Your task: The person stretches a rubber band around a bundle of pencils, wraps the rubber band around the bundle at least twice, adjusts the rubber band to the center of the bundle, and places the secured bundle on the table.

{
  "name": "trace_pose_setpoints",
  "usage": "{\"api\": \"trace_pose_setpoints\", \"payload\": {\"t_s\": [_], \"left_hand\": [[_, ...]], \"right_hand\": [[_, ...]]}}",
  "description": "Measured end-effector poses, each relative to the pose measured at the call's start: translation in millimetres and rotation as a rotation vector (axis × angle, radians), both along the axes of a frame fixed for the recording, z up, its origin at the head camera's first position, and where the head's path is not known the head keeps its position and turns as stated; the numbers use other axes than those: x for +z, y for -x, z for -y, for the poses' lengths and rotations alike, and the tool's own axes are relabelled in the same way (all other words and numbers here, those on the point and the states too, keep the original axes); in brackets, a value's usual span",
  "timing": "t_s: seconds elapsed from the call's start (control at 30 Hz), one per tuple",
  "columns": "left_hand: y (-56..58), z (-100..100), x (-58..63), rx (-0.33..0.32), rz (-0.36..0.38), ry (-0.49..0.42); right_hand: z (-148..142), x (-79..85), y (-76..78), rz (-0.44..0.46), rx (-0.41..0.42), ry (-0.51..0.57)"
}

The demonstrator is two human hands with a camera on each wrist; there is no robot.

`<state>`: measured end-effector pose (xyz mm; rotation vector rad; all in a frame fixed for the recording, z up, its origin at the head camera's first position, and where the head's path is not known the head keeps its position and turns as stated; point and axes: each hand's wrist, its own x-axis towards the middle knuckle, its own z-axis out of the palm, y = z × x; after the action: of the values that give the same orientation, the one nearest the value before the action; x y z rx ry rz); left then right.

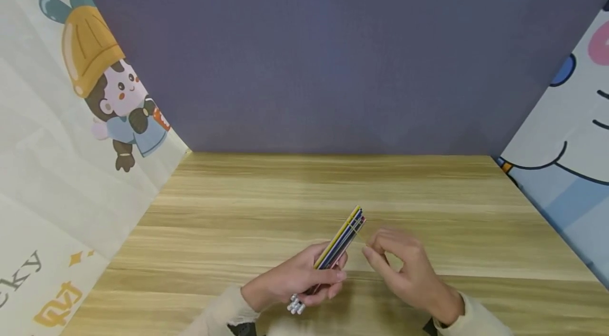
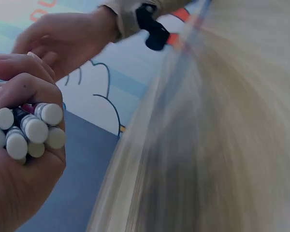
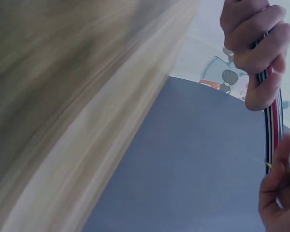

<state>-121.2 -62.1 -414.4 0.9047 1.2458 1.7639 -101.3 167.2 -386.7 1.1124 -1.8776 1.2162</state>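
Note:
My left hand [image 1: 311, 275] grips a bundle of striped pencils [image 1: 339, 241], which slants up and to the right above the table. Their white eraser ends [image 2: 36, 130] stick out below the fist in the left wrist view. Near the far end of the bundle a thin yellowish rubber band [image 1: 356, 229] goes round the pencils. It stretches toward my right hand [image 1: 404, 267], whose thumb and index finger pinch it just right of the bundle. In the right wrist view, the right fingers [image 3: 275, 193] partly cover the pencils' lower end there.
A wood-grain table [image 1: 214, 209] lies under both hands. Behind it rises a dark grey-blue panel [image 1: 333, 61]. Printed cartoon sheets stand at the left [image 1: 38, 114] and the right [image 1: 580, 130].

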Motion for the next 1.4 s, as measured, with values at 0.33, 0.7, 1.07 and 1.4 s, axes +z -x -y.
{"api": "trace_pose_setpoints", "payload": {"t_s": [0.33, 0.7, 1.07, 1.4], "left_hand": [[0.6, 4.5, 7.8, 0.152, -0.137, 0.087], [-6.4, -0.5, 5.9, 0.263, -0.331, 0.13], [-10.0, 1.2, 5.8, 0.304, -0.784, 0.333], [-10.7, 7.1, 11.0, 0.464, -1.418, 0.788]], "right_hand": [[-5.0, 8.3, -11.7, 0.455, -0.064, 0.067], [-22.9, 19.8, 1.1, 1.198, 0.163, 0.243], [-35.2, 14.5, 18.5, 1.347, 0.255, -0.059], [-22.6, 25.2, 3.7, 0.678, -0.234, -0.486]]}}
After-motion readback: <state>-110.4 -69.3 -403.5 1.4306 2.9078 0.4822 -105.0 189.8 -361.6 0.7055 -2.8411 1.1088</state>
